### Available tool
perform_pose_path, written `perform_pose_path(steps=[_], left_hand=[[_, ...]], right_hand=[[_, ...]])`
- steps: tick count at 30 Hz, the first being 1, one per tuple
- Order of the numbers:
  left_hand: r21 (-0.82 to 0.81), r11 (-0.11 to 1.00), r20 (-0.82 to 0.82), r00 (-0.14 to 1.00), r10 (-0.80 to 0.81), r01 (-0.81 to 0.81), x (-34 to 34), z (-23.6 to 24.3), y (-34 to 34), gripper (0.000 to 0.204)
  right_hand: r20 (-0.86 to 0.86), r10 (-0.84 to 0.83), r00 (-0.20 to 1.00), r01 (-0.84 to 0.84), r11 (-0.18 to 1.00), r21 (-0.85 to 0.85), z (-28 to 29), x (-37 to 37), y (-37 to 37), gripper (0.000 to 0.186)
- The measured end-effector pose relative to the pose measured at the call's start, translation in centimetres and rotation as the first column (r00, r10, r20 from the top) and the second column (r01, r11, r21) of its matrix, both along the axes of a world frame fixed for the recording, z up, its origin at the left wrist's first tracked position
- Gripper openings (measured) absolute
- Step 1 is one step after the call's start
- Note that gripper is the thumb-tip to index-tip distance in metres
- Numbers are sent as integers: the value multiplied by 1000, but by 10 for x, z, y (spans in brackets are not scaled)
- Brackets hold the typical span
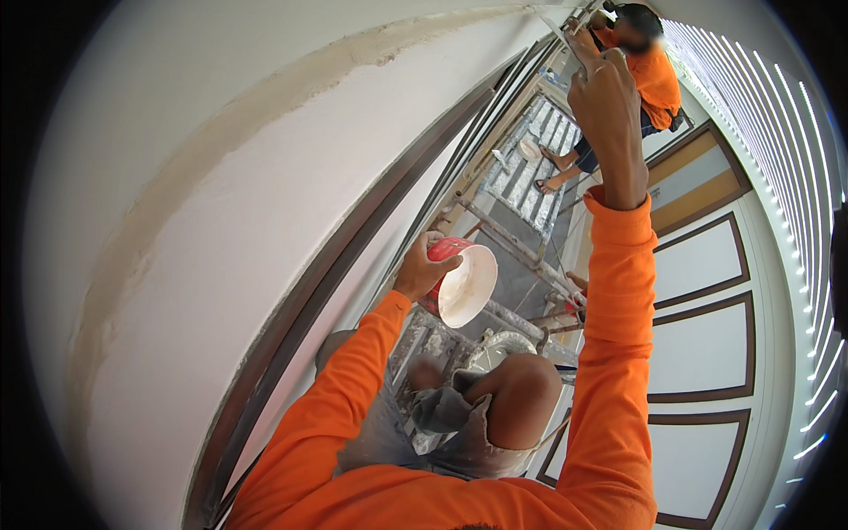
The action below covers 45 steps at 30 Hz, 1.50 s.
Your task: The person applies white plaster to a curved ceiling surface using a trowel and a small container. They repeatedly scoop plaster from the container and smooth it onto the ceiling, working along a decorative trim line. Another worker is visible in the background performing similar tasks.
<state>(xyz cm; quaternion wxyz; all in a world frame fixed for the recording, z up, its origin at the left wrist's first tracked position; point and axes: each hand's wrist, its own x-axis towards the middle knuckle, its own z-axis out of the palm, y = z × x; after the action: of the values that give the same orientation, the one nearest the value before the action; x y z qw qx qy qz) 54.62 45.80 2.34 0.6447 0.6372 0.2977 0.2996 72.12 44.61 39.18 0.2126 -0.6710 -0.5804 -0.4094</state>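
My left hand [422, 269] is closed round the side of a red tub [446, 252], thumb over its rim. The tub is tilted, its white inside facing me and smeared with pale paste. My right hand [608, 97] is raised high and far, its fingers closed on a putty knife [554, 26] whose thin, pale blade touches or nearly touches the wall; the handle is mostly hidden in the hand. A beige band of filler [212, 137] curves along the pale wall [265, 194] to my left and runs up to the blade.
I am on a paint-spattered slatted platform [424, 340] with scaffold rails [512, 243] ahead. A bucket [502, 346] smeared with white stands by my knee. Beyond, a co-worker in orange [658, 84] is on another platform [530, 190]. A dark ledge [309, 305] runs along the wall; panelled doors [702, 344] are at right.
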Motion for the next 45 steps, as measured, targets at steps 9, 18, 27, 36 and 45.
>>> perform_pose_path(steps=[9, 18, 27, 36, 45], left_hand=[[-8, 1000, 38, 999, -4, 5, -1, -3, 1, 89], [47, 999, 14, 1000, -10, 10, 2, -5, 0, 91], [39, 999, -19, 1000, -12, 13, -4, 7, -1, 91], [52, 998, -28, 999, -37, 38, -6, 11, -2, 89], [81, 996, -46, 998, -33, 37, -5, 6, 1, 88]], right_hand=[[228, 14, 973, 8, 996, -93, 31, 21, 19, 44], [246, 95, 965, -69, 991, -112, 31, 36, 25, 45], [154, -50, 987, 89, 962, -257, 60, 27, 6, 41], [-4, -113, 994, 113, 992, -53, 7, 14, 15, 49], [39, -159, 986, 159, 987, 21, -1, 5, 19, 52]])
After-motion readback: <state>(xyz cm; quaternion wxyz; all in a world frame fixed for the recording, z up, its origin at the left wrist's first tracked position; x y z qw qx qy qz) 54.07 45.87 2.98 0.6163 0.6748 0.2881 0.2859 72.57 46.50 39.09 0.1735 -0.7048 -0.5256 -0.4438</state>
